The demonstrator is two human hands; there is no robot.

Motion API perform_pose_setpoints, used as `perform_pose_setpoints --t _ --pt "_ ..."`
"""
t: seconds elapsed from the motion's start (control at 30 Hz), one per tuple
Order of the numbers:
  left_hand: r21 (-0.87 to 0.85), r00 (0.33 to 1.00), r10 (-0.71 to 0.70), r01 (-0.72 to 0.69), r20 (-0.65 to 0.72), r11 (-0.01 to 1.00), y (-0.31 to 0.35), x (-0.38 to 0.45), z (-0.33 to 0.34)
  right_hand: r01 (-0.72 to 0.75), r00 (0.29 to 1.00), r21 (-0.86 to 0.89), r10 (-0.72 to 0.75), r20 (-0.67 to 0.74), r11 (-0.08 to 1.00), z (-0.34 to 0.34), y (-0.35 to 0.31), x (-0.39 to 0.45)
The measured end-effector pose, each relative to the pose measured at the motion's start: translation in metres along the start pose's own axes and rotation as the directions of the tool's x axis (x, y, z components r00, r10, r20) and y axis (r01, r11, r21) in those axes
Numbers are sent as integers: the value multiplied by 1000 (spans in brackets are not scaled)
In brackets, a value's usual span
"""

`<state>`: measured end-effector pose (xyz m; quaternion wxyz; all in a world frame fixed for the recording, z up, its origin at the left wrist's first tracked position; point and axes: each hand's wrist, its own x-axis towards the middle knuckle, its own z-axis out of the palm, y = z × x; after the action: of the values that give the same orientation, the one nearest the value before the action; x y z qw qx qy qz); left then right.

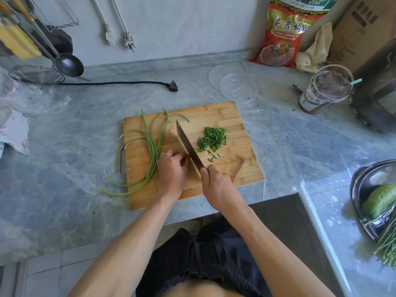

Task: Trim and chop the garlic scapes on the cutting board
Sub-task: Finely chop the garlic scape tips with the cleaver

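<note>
A wooden cutting board lies on the grey marble counter. Several long green garlic scapes sprawl over its left side, some ends hanging off the board. A pile of chopped green pieces sits right of centre. My right hand grips the handle of a cleaver, whose blade stands edge-down on the board. My left hand, a ring on one finger, has its fingers curled down against the blade's left side, over the scape ends; what it holds is hidden.
A clear plastic lid and a jar stand behind the board on the right. A black plug and cord lie at the back. A metal bowl with greens sits at the right edge. Plastic bags lie left.
</note>
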<state>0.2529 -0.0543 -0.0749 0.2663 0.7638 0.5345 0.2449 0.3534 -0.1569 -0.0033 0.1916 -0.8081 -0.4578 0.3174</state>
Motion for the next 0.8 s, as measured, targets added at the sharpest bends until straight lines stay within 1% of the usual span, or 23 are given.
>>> perform_pose_setpoints --t 0.03,0.1,0.2,0.27,0.37,0.43,0.5,0.57,0.7,0.8 --pt "25 1000 3 -3 4 1000 1 -1 0 -30 999 -20 30 30 999 -1 -1 2" --pt "78 1000 26 -26 3 997 -1 -1 1 -24 999 -65 26 35 998 1 -2 2" --pt "130 994 111 -110 -6 985 -5 -3 2 38 998 -59 -41 -49 998 9 -5 -6" --pt "144 986 165 -161 -15 976 -9 -5 2 46 998 -70 -48 -33 996 12 -9 -1" --pt "152 976 216 -210 -25 966 -13 -6 0 -1 1000 -36 1 7 999 11 -15 17" --pt "144 972 235 -230 -14 962 -13 -6 1 -3 1000 -72 1 -16 997 12 -10 14" --pt "125 972 235 -233 -7 964 -14 -5 1 41 996 -93 -48 -76 995 15 -7 5" --pt "103 976 217 -216 4 971 -15 -4 2 85 993 -164 -97 -67 983 20 -4 4" --pt "-23 991 135 -134 22 991 -22 -1 3 111 988 -106 -121 -93 988 22 -13 17" --pt "-74 991 130 -127 29 989 -22 3 2 116 986 -77 -124 -108 990 22 -9 10"
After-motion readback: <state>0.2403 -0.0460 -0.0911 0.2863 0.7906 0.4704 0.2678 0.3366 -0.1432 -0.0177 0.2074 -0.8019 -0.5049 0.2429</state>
